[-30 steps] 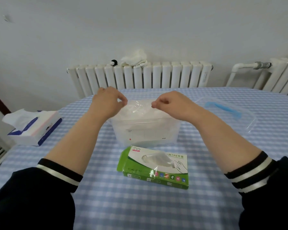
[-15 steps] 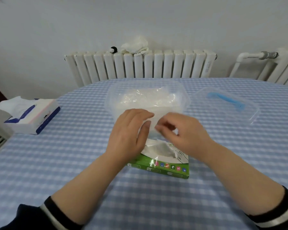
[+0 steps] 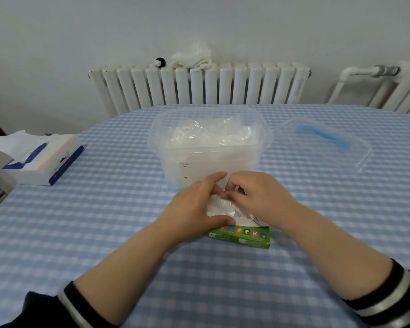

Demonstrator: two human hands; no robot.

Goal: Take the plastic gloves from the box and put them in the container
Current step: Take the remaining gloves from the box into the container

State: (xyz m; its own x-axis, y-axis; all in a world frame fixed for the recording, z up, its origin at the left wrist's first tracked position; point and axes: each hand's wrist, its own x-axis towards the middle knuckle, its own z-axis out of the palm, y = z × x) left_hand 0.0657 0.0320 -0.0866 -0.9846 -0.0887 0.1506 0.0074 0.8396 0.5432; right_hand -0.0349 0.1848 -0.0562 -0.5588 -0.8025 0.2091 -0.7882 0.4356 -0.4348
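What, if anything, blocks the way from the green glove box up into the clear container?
Nothing visible does. The clear container stands open right behind the green glove box; its lid lies off to the right. Both hands, left hand and right hand, are already at the gloves.

Both forearms reach forward, dark sleeves pushed up. Left hand [image 3: 194, 209] flat, fingers straight, thumb out. Right hand [image 3: 258, 197] beside it, fingers curled, pinching.

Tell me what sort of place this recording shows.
Probably a room in a home: a table with a blue checked cloth, a white radiator on the wall, a tissue pack.
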